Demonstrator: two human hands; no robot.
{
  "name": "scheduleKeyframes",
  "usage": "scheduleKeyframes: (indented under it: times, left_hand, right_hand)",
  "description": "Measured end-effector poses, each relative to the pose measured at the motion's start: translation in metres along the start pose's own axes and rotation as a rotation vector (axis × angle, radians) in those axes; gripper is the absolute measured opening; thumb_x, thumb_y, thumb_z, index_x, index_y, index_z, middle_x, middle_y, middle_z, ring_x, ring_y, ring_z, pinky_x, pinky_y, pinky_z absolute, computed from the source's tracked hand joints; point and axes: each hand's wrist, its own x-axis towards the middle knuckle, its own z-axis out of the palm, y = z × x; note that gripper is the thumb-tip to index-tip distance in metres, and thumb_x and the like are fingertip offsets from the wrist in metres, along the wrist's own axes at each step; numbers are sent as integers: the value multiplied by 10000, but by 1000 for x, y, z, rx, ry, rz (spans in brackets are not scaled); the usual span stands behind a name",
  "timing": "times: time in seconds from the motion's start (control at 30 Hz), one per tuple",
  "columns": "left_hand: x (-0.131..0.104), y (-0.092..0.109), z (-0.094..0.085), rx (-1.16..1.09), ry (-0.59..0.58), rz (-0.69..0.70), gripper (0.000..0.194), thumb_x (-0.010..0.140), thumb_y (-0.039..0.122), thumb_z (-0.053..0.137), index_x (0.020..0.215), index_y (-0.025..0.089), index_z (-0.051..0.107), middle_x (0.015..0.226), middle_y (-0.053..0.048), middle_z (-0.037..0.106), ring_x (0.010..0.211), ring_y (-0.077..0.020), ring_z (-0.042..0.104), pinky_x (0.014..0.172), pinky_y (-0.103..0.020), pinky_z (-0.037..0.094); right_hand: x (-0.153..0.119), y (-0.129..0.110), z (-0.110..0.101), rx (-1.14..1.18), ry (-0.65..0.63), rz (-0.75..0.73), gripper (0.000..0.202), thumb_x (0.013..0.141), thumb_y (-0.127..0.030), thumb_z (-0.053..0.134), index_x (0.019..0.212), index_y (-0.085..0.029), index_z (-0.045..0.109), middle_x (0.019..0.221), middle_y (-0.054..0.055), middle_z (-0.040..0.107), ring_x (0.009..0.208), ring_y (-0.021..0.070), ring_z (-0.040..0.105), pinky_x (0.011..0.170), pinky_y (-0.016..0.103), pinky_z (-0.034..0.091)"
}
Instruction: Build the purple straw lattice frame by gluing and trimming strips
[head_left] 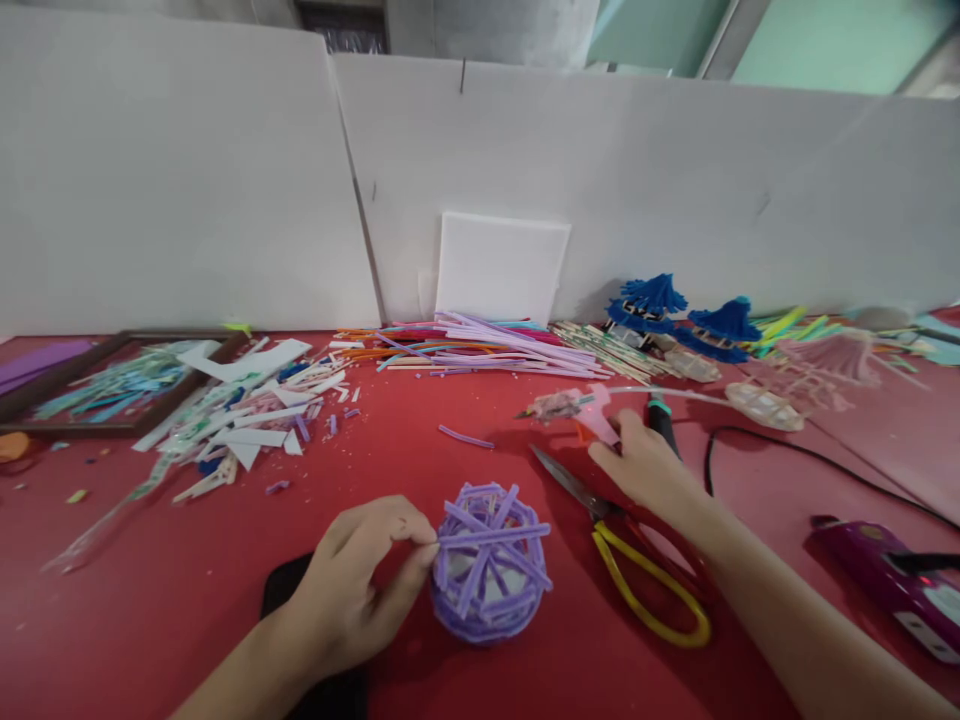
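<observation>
A round purple openwork piece made of pipe cleaners [491, 575] sits on the red table, with strips crossing over its top. My left hand [371, 570] is at its left side, thumb and forefinger pinched on the end of one crossing purple strip. My right hand [641, 465] is closed on the handle of a pink glue gun [592, 410], whose nozzle points left. Between the hands lie scissors [592, 505] with one yellow and one red handle, blades toward the upper left. A short loose purple strip [466, 437] rests beyond the round piece.
Paper scraps [255, 430] and a brown frame [127, 432] lie on the left. Bundled pipe cleaners [495, 350] line the back, beside blue roof-like models [645, 305]. On the right are a black cable [795, 437] and purple power strip [885, 575]. A black flat object [285, 583] is partly under my left hand.
</observation>
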Motion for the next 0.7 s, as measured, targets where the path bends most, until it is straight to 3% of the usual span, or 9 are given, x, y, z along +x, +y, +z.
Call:
scheduleKeyframes:
  times: [0.17, 0.3, 0.43, 0.53, 0.7]
  left_hand:
    - [-2, 3, 1, -73, 63, -99, 133, 897, 115, 509, 871, 245, 516, 700, 42, 628, 606, -101, 634, 606, -178, 510]
    - [1, 4, 2, -196, 172, -256, 144, 989, 147, 394, 899, 241, 456, 637, 59, 588, 548, -93, 596, 577, -190, 500]
    - [4, 0, 2, -468, 369, -478, 130, 995, 293, 478, 883, 229, 487, 586, 63, 568, 549, -111, 550, 602, -240, 479]
    - [4, -3, 3, -515, 413, -523, 158, 977, 355, 526, 884, 229, 506, 574, 62, 563, 562, -121, 534, 620, -262, 469]
    - [2, -4, 4, -557, 390, -527, 171, 968, 388, 549, 894, 237, 517, 583, 72, 575, 562, -114, 531, 620, -261, 461]
  right_hand:
    - [-9, -10, -14, 244, -1, -76, 198, 870, -296, 454, 943, -179, 596, 822, 95, 730, 731, 208, 705, 679, 306, 552]
    - [-23, -10, -25, 496, -98, -106, 278, 764, -465, 677, 775, -187, 675, 711, 55, 704, 630, 192, 655, 575, 280, 539]
    - [-35, -4, -30, 774, -265, -144, 286, 702, -485, 765, 766, -213, 704, 742, 48, 719, 659, 193, 664, 628, 293, 564]
    - [-44, -4, -30, 754, -259, -219, 236, 708, -444, 759, 778, -222, 718, 730, 53, 720, 641, 203, 654, 579, 298, 561]
    - [-56, -21, -38, 615, -260, -338, 211, 718, -385, 602, 591, -218, 594, 548, 16, 577, 494, 159, 517, 429, 251, 458]
